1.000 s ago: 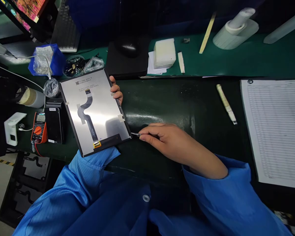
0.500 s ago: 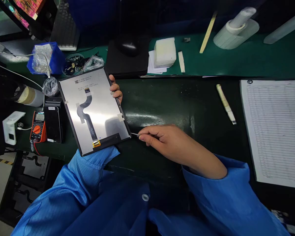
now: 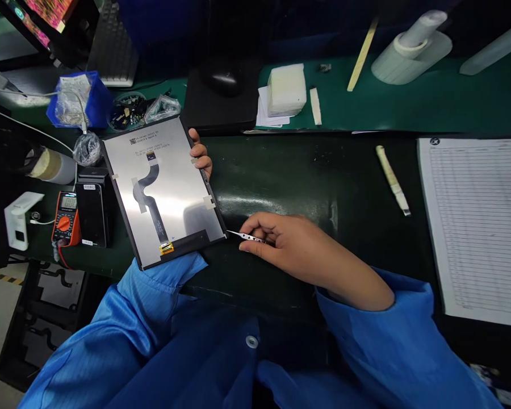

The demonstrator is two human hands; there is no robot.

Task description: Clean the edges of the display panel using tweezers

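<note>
The left hand (image 3: 200, 154) grips a tablet display panel (image 3: 179, 193) from beneath, fingers curled round its right edge; further right, the right hand (image 3: 300, 250) pinches steel tweezers (image 3: 247, 236) closed, their tips just beside the panel's lower right corner

A display panel (image 3: 183, 187) seemingly bars the right hand (image 3: 309, 253) from moving left.
</note>
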